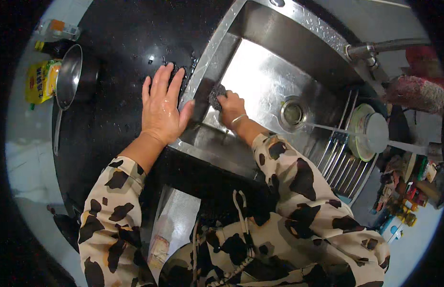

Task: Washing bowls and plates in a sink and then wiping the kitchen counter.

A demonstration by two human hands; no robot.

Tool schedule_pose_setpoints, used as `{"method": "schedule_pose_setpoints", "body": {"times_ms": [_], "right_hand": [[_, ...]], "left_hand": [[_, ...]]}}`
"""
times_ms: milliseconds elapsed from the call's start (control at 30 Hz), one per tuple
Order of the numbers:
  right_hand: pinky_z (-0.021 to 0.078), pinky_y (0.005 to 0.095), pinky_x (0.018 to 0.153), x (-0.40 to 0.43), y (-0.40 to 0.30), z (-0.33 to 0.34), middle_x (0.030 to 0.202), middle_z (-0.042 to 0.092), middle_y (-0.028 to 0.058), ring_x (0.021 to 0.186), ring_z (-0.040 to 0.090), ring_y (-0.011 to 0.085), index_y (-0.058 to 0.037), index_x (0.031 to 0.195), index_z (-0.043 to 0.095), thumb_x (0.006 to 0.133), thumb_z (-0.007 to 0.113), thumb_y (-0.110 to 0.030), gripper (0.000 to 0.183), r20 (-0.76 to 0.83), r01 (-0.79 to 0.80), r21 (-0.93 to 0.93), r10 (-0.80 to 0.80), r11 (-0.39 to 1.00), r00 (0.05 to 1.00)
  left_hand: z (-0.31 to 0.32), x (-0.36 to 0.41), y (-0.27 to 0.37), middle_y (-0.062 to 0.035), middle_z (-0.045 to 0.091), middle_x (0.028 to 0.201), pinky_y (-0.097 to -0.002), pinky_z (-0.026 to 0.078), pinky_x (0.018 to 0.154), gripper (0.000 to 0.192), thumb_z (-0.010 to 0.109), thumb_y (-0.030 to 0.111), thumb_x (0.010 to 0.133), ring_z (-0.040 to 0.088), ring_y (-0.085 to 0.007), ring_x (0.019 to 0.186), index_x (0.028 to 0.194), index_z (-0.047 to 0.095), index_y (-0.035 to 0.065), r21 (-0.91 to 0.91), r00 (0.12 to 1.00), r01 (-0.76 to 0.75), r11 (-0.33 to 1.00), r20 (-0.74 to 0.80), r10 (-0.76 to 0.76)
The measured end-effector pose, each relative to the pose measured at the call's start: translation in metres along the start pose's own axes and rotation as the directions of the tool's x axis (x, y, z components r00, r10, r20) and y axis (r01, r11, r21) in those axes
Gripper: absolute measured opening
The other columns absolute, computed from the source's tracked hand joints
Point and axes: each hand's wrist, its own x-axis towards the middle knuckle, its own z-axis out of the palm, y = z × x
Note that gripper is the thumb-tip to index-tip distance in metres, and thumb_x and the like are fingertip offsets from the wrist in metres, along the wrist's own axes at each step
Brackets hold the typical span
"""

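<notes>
My left hand (pixel 162 109) lies palm down with fingers spread on the wet black countertop (pixel 118 89), close to the rim of the stainless steel sink (pixel 204 68). Inside the basin, my right hand (pixel 232 107) grips a dark grey scouring pad (pixel 217 97) against the sink's left inner side. The lower edge of the pad is partly hidden by my fingers. To the right of this hand is the round drain (pixel 293 113), with a thin stream of water running toward it from the right.
A metal rack (pixel 336 161) spans the basin's right end, with stacked bowls (pixel 363 132) on it. A faucet (pixel 365 51) stands at the upper right. On the far left are a pan (pixel 69 77), a yellow packet (pixel 39 82) and a dark bottle (pixel 53 47). Various containers crowd the right edge.
</notes>
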Motion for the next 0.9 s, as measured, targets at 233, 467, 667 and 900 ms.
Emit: {"method": "schedule_pose_setpoints", "body": {"times_ms": [233, 467, 667, 900], "right_hand": [[0.0371, 0.0385, 0.082, -0.039, 0.002, -0.033, 0.107, 0.050, 0.0076, 0.100, 0.047, 0.0250, -0.0201, 0.100, 0.061, 0.076, 0.049, -0.013, 0.028, 0.592, 0.426, -0.133, -0.273, 0.895, 0.758], [0.0421, 0.0444, 0.076, -0.050, 0.045, -0.092, 0.096, 0.056, 0.0080, 0.093, 0.052, 0.0266, -0.0169, 0.086, 0.063, 0.069, 0.057, -0.017, 0.018, 0.638, 0.294, -0.366, 0.007, 0.883, 0.770], [0.0431, 0.0394, 0.079, -0.033, -0.006, 0.009, 0.099, 0.053, 0.0178, 0.090, 0.053, 0.0355, -0.0094, 0.110, 0.051, 0.068, 0.059, -0.012, 0.043, 0.525, 0.036, 0.210, -0.144, 0.977, 0.839], [0.0452, 0.0415, 0.074, -0.120, 0.070, -0.078, 0.086, 0.059, 0.0141, 0.085, 0.057, 0.0297, -0.0153, 0.109, 0.048, 0.070, 0.055, -0.014, 0.040, 0.617, 0.162, -0.300, 0.061, 0.940, 0.785]], "left_hand": [[0.003, -0.009, -0.005, -0.0142, 0.031, 0.130, -0.0466, 0.017, 0.101, 0.060, 0.058, 0.026, 0.071, 0.027, -0.0293, 0.123, 0.124, 0.037, 0.0077, -0.004, 1.000, 0.007, 1.000, -0.028, -0.007], [0.003, -0.014, -0.009, -0.0132, 0.030, 0.131, -0.0461, 0.016, 0.101, 0.060, 0.058, 0.027, 0.072, 0.026, -0.0282, 0.123, 0.124, 0.037, 0.0077, 0.019, 1.000, 0.026, 0.999, -0.004, -0.026], [0.005, 0.001, 0.000, -0.0130, 0.031, 0.131, -0.0461, 0.016, 0.101, 0.060, 0.058, 0.026, 0.072, 0.026, -0.0288, 0.123, 0.125, 0.036, 0.0087, 0.001, 1.000, -0.002, 1.000, -0.026, 0.002], [0.009, -0.002, -0.007, -0.0131, 0.031, 0.131, -0.0460, 0.016, 0.102, 0.059, 0.057, 0.025, 0.072, 0.026, -0.0287, 0.124, 0.125, 0.036, 0.0083, 0.012, 1.000, 0.008, 1.000, -0.022, -0.008]]}}
